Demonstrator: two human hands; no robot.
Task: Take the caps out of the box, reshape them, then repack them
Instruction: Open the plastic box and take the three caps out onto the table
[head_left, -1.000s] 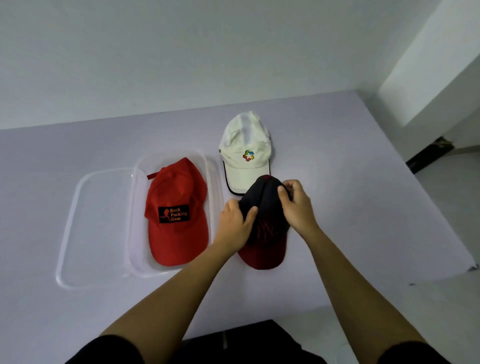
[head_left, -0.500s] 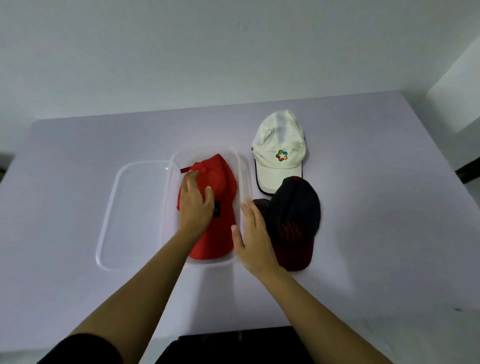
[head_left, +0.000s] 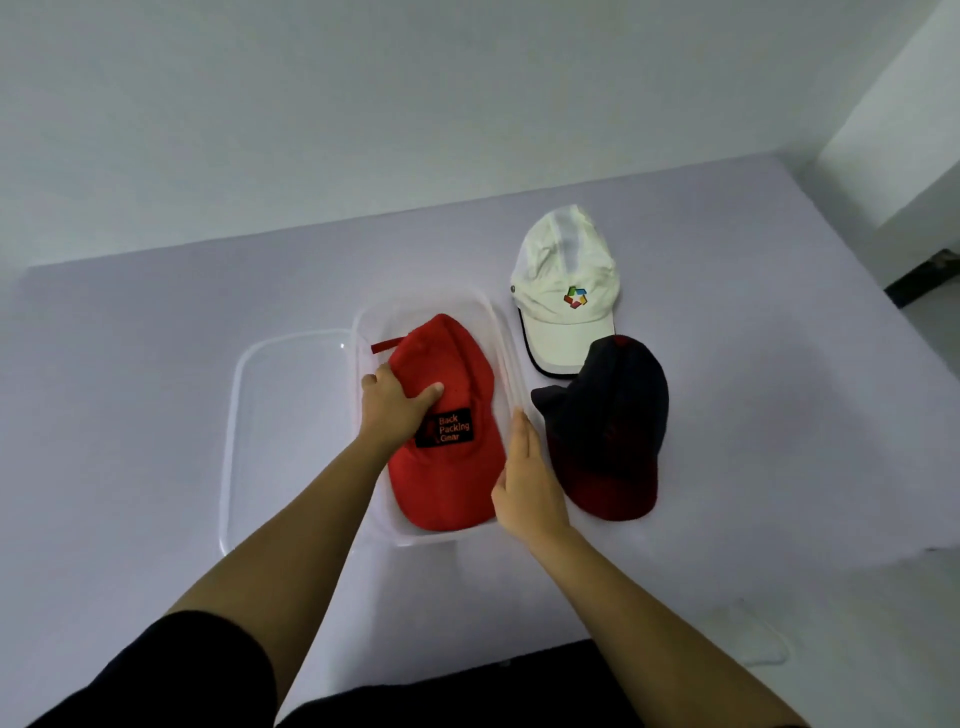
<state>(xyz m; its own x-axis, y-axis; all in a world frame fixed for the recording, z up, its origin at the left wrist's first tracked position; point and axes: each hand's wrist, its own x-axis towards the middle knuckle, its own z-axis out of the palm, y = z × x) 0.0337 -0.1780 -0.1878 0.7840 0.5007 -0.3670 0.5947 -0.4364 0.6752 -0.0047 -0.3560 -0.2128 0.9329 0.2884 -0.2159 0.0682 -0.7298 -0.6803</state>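
A red cap (head_left: 457, 467) with a black patch lies inside the clear plastic box (head_left: 498, 332), brim toward me. My left hand (head_left: 392, 410) grips the cap's crown on its left side, thumb pressing on top. My right hand (head_left: 527, 483) rests flat with fingers together against the box's right wall, holding nothing. To the right of the box a dark navy cap (head_left: 608, 426) with a dark red brim lies on the table. Behind it sits a white cap (head_left: 566, 296) with a coloured logo, its brim partly under the dark cap.
The box's clear lid (head_left: 239, 415) lies flat on the table, touching the box's left side. The lilac table (head_left: 156, 322) ends at a white wall behind and drops off at its right edge; a dark gap in the floor shows at far right.
Both hands let go of the dark cap and moved left. My left hand closed on the red cap in the box; my right hand settled against the box's right wall.
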